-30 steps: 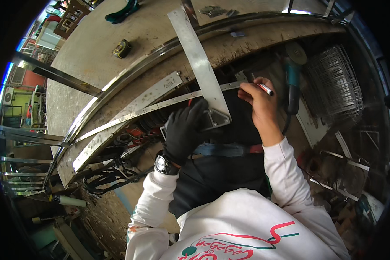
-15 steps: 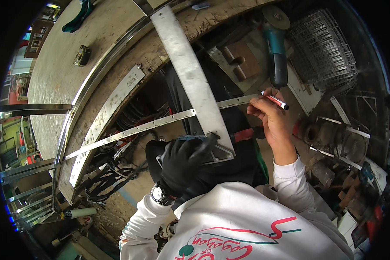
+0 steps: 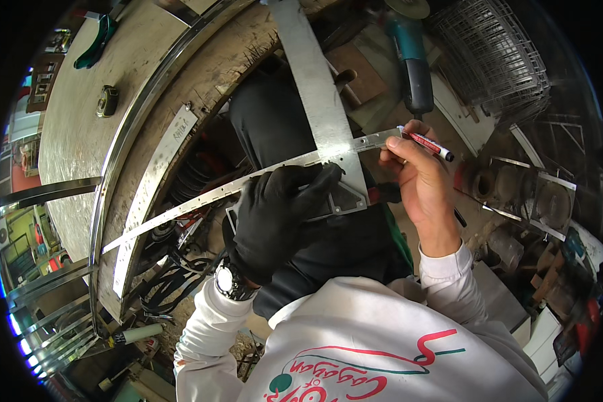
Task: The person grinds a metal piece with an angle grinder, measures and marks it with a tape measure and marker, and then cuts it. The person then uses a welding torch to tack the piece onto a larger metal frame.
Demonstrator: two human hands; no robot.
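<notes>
My left hand (image 3: 275, 218), in a black glove, is closed around a triangular metal frame (image 3: 345, 201). Its fingertips press near the lower end of a wide flat metal bar (image 3: 318, 94). That bar crosses a long narrow slotted metal strip (image 3: 201, 198); which lies on top I cannot tell. The strip reaches from the bench on the left to my bare right hand (image 3: 419, 177). There my thumb and fingers pinch its far right end along with a white and red marker (image 3: 430, 144), whose dark end points right. The glove hides much of the frame.
A workbench (image 3: 74, 167) with a curved-looking metal rail (image 3: 154, 74) fills the left. On it are a tape measure (image 3: 107, 100) and a marked metal plate (image 3: 155, 181). An angle grinder (image 3: 412, 60), wire mesh (image 3: 492, 53) and metal parts stand at right.
My left hand has moved up toward the slotted strip. The wide bar and triangular frame have shifted up and right, so the crossing sits closer to my right hand. The marker stays in my right hand.
</notes>
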